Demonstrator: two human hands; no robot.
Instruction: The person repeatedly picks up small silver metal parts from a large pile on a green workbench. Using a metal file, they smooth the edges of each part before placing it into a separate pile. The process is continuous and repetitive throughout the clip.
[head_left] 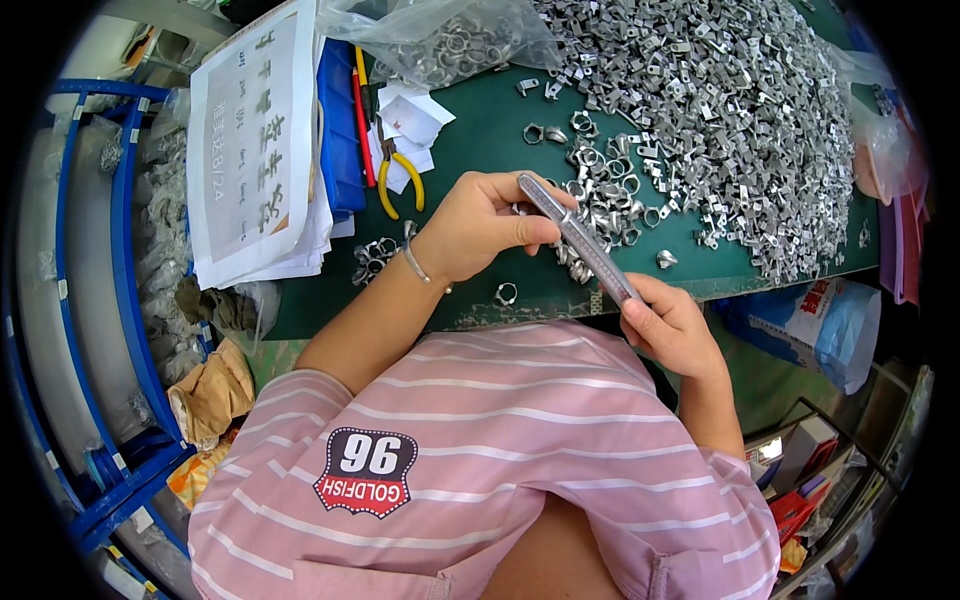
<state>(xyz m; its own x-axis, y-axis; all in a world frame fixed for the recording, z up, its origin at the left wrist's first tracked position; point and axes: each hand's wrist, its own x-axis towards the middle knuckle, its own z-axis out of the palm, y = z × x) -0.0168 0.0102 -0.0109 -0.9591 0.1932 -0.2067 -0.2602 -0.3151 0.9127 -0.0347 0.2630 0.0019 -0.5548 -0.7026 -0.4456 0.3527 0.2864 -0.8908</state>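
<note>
A grey tapered ring mandrel (pixel 600 262) with fine marks along it slants between my two hands, above the table's near edge. My right hand (pixel 672 318) is closed round its lower right end. My left hand (pixel 478 228) has its thumb and fingers closed at the upper left part. Whether a ring sits on the mandrel between these fingers I cannot make out. Just beyond the mandrel lies a loose pile of silver rings (pixel 612 185). One single ring (pixel 506 293) rests near the table edge, and a small cluster of rings (pixel 372 262) lies beside my left wrist.
A wide heap of small metal parts (pixel 720 110) covers the back right of the green table (pixel 460 135). Yellow-handled pliers (pixel 398 180), a red pen (pixel 362 118), a blue bin (pixel 342 140) and paper sheets (pixel 255 150) are left. A clear bag of rings (pixel 455 45) lies behind.
</note>
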